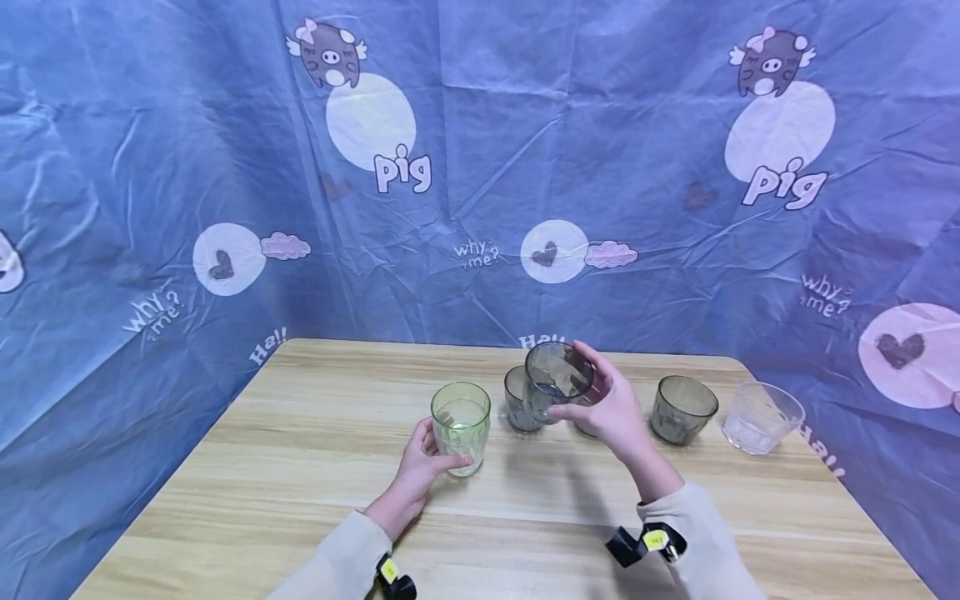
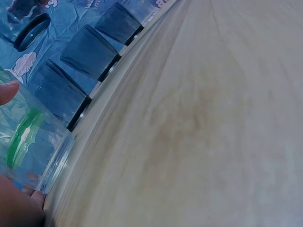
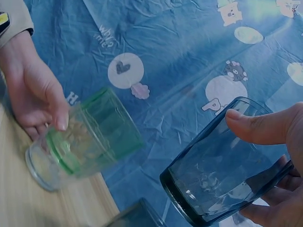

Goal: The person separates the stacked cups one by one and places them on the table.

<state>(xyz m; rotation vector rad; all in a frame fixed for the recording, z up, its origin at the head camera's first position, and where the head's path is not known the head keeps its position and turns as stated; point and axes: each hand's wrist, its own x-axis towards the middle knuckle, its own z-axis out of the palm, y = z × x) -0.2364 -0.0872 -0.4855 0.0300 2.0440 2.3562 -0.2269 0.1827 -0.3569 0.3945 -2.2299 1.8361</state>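
The left glass (image 1: 461, 429) is tinted green, strongest at its rim and fading to clear at the base; the raised glass (image 1: 555, 372) is smoky grey, as are the cups (image 1: 682, 417) near it; the far-right cup (image 1: 759, 423) is colourless; the table (image 1: 315, 450) is pale tan with wood-grain streaks; the curtain (image 1: 502, 158) is blue, printed with white circles (image 1: 378, 133), dark hearts (image 1: 222, 265), pink clouds (image 1: 285, 246), grey pigs (image 1: 330, 58) and white lettering (image 1: 402, 169); the sleeves (image 1: 337, 554) are cream, their straps (image 1: 624, 548) black with yellow labels (image 1: 656, 539).
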